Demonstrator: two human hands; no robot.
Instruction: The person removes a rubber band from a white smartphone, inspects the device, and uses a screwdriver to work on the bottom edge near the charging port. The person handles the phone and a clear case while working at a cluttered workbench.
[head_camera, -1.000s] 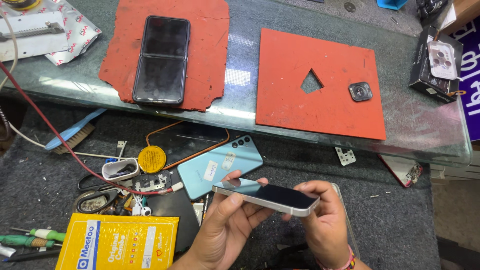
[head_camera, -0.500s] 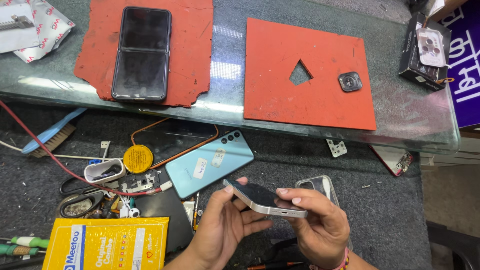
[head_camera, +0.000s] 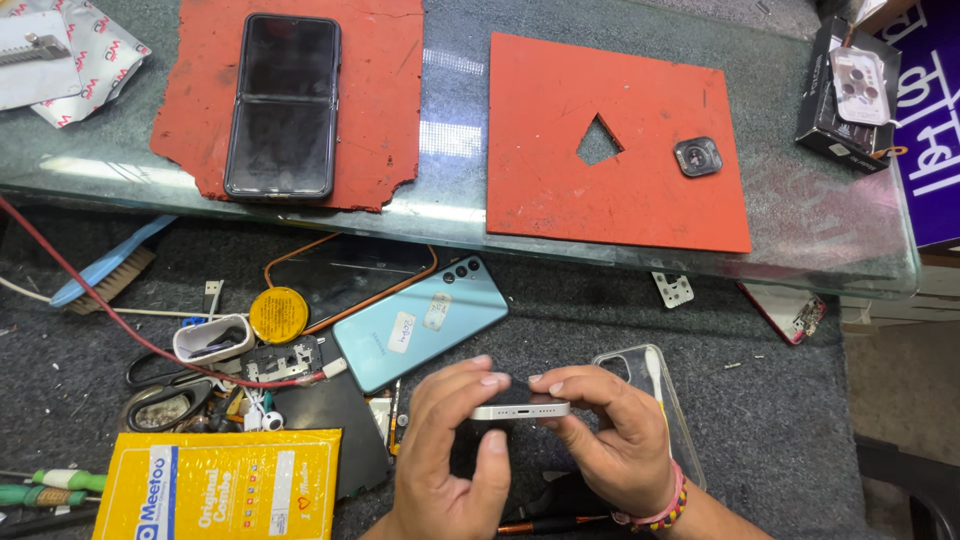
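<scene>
My left hand (head_camera: 450, 450) and my right hand (head_camera: 610, 440) both grip a thin silver phone (head_camera: 520, 410), held edge-on so only its bottom edge with the port shows. A clear phone case (head_camera: 650, 375) lies under my right hand on the dark grey mat. A light blue phone (head_camera: 420, 322) lies face down just beyond my left hand, resting over a phone with an orange rim (head_camera: 345, 268).
A glass shelf (head_camera: 450, 210) carries two red mats, one with a black folding phone (head_camera: 283, 105), the other (head_camera: 615, 140) with a small camera part (head_camera: 697, 157). To the left are a yellow box (head_camera: 220, 485), yellow disc (head_camera: 278, 314), scissors (head_camera: 165, 395), red cable, brush (head_camera: 100, 265) and screwdrivers (head_camera: 50, 487).
The silver phone has been turned from a tilted, screen-showing pose to edge-on toward me. My hands have shifted on it, now pinching it from both ends.
</scene>
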